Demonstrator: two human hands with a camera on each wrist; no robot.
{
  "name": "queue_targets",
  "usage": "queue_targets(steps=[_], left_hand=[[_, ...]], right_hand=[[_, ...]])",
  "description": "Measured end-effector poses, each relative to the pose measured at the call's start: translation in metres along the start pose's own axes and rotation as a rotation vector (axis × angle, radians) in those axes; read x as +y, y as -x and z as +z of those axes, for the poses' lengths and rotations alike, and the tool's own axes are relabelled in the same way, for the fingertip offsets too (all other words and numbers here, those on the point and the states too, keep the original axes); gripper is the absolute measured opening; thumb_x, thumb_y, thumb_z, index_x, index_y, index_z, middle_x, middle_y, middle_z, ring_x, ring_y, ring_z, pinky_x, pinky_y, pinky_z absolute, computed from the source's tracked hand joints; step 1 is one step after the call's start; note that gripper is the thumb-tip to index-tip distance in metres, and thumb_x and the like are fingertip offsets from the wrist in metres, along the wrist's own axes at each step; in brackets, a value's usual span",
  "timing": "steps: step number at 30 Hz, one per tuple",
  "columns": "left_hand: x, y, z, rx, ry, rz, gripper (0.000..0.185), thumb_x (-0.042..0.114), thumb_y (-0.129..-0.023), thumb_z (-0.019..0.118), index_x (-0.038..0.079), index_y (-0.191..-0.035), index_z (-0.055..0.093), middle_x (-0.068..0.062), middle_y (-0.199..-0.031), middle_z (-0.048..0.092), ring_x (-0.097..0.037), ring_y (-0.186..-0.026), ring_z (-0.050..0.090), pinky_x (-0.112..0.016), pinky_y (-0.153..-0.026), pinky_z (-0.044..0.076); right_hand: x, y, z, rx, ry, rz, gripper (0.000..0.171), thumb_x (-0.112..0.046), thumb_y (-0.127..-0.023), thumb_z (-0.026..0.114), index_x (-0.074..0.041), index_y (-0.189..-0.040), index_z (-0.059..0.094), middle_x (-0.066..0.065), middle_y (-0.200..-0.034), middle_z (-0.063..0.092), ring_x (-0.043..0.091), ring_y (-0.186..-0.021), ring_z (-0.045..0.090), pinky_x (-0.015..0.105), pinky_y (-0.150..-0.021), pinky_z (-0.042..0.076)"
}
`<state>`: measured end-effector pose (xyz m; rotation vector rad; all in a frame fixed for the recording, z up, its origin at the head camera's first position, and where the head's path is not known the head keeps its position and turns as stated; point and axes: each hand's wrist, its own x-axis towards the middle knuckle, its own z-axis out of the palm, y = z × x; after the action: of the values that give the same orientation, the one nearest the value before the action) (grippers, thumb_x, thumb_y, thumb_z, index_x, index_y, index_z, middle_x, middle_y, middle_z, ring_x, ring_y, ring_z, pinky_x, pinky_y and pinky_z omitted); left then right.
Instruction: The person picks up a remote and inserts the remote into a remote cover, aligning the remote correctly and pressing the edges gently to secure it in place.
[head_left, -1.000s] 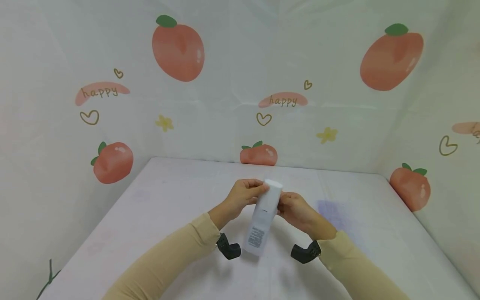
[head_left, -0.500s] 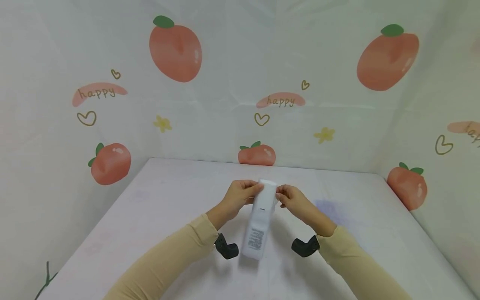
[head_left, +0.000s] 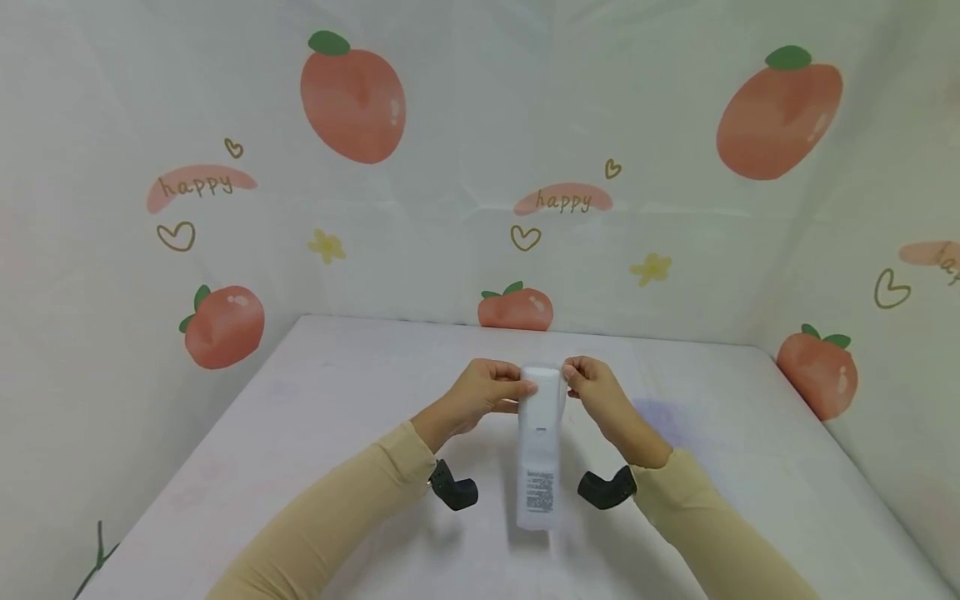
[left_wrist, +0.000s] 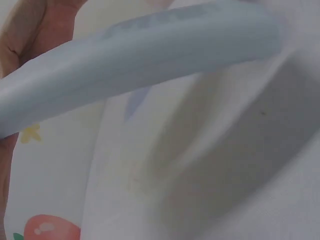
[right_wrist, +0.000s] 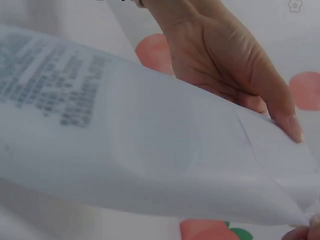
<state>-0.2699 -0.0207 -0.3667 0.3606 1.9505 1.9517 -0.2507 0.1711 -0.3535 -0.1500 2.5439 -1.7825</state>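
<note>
A slim white pouch (head_left: 540,450) with small print near its lower end hangs upright over the white table (head_left: 315,417). My left hand (head_left: 517,387) pinches its top left corner and my right hand (head_left: 577,379) pinches its top right corner. The left wrist view shows the pouch (left_wrist: 140,65) as a pale blurred band with a bit of my left hand's fingers (left_wrist: 30,30) beside it. In the right wrist view the pouch (right_wrist: 125,150) and its printed text fill the frame, with a hand (right_wrist: 225,55) behind it.
The table is boxed in on three sides by white sheets printed with peaches (head_left: 352,104). A faint purple stain (head_left: 660,417) marks the table to the right of my hands. Black wrist cameras (head_left: 453,492) sit under both sleeves.
The pouch has swung from leaning down-left to hanging straight. My right hand has moved up from its side to the top right corner.
</note>
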Motion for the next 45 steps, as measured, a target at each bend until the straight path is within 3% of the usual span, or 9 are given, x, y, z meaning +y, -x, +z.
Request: queue_targets(steps=[8, 14, 19, 24, 27, 33, 37, 42, 45], left_hand=[[0.006, -0.002, 0.002, 0.178, -0.023, 0.001, 0.027, 0.011, -0.088, 0.071, -0.010, -0.103, 0.067, -0.012, -0.098, 0.067, -0.017, -0.080, 0.067, -0.036, -0.077, 0.059], [0.012, -0.001, 0.002, 0.267, 0.018, 0.010, 0.031, 0.012, -0.086, 0.073, -0.009, -0.108, 0.066, -0.016, -0.106, 0.068, -0.017, -0.086, 0.067, -0.036, -0.080, 0.058], [0.010, 0.001, -0.003, 0.248, 0.091, 0.024, 0.032, 0.011, -0.088, 0.071, -0.009, -0.112, 0.064, -0.013, -0.104, 0.067, -0.016, -0.085, 0.067, -0.036, -0.083, 0.057], [0.008, 0.002, -0.006, 0.232, 0.142, 0.050, 0.031, 0.010, -0.090, 0.068, -0.009, -0.114, 0.063, -0.012, -0.102, 0.067, -0.015, -0.083, 0.067, -0.036, -0.085, 0.057], [0.009, 0.003, -0.005, 0.225, 0.137, 0.058, 0.030, 0.010, -0.090, 0.068, -0.009, -0.114, 0.063, -0.010, -0.102, 0.066, -0.015, -0.084, 0.067, -0.036, -0.086, 0.056], [0.009, 0.005, -0.003, 0.193, 0.122, 0.059, 0.033, 0.011, -0.091, 0.068, -0.007, -0.117, 0.062, -0.014, -0.108, 0.067, -0.018, -0.094, 0.066, -0.038, -0.090, 0.055], [0.005, 0.010, -0.004, 0.146, 0.048, 0.016, 0.035, 0.012, -0.089, 0.070, -0.004, -0.119, 0.062, -0.016, -0.115, 0.066, -0.022, -0.102, 0.066, -0.038, -0.090, 0.055], [-0.005, 0.013, -0.004, 0.109, -0.074, -0.030, 0.037, 0.015, -0.086, 0.074, -0.003, -0.117, 0.064, -0.014, -0.112, 0.066, -0.021, -0.095, 0.068, -0.036, -0.086, 0.057], [-0.008, 0.013, -0.003, 0.120, -0.119, -0.005, 0.036, 0.016, -0.085, 0.076, -0.003, -0.114, 0.065, -0.014, -0.107, 0.067, -0.018, -0.089, 0.067, -0.035, -0.084, 0.057]], right_hand=[[-0.009, 0.000, 0.003, 0.106, 0.121, -0.142, 0.014, -0.002, -0.100, 0.046, 0.010, -0.102, 0.054, 0.015, -0.088, 0.056, 0.014, -0.079, 0.048, 0.022, -0.071, 0.042], [-0.007, 0.002, 0.002, 0.044, 0.202, -0.253, 0.014, -0.008, -0.099, 0.052, 0.005, -0.101, 0.058, 0.014, -0.092, 0.061, 0.017, -0.082, 0.051, 0.026, -0.074, 0.044], [0.001, 0.001, -0.004, -0.113, 0.062, -0.258, 0.020, -0.010, -0.097, 0.057, 0.008, -0.107, 0.057, 0.014, -0.098, 0.062, 0.018, -0.087, 0.055, 0.024, -0.079, 0.047], [0.010, 0.004, -0.002, -0.303, -0.243, -0.074, 0.046, -0.015, -0.097, 0.059, 0.004, -0.132, 0.037, 0.005, -0.108, 0.057, 0.015, -0.097, 0.059, 0.035, -0.089, 0.052], [0.014, 0.006, 0.002, -0.374, -0.356, 0.027, 0.055, -0.017, -0.096, 0.061, 0.001, -0.138, 0.031, 0.001, -0.109, 0.060, 0.017, -0.098, 0.063, 0.045, -0.088, 0.054], [0.017, 0.006, 0.008, -0.292, -0.371, 0.041, 0.054, -0.015, -0.094, 0.064, 0.001, -0.136, 0.035, -0.001, -0.103, 0.064, 0.017, -0.094, 0.065, 0.047, -0.085, 0.056], [0.018, 0.004, 0.007, -0.223, -0.385, 0.038, 0.047, -0.011, -0.095, 0.060, -0.001, -0.134, 0.037, -0.001, -0.104, 0.064, 0.018, -0.094, 0.065, 0.046, -0.085, 0.056], [0.016, 0.002, 0.004, -0.172, -0.398, 0.020, 0.039, -0.010, -0.096, 0.059, -0.007, -0.130, 0.040, -0.001, -0.104, 0.063, 0.017, -0.096, 0.064, 0.046, -0.085, 0.056], [0.014, 0.002, 0.004, -0.173, -0.399, 0.016, 0.037, -0.012, -0.096, 0.060, -0.010, -0.128, 0.042, -0.002, -0.103, 0.063, 0.017, -0.097, 0.063, 0.047, -0.087, 0.055]])
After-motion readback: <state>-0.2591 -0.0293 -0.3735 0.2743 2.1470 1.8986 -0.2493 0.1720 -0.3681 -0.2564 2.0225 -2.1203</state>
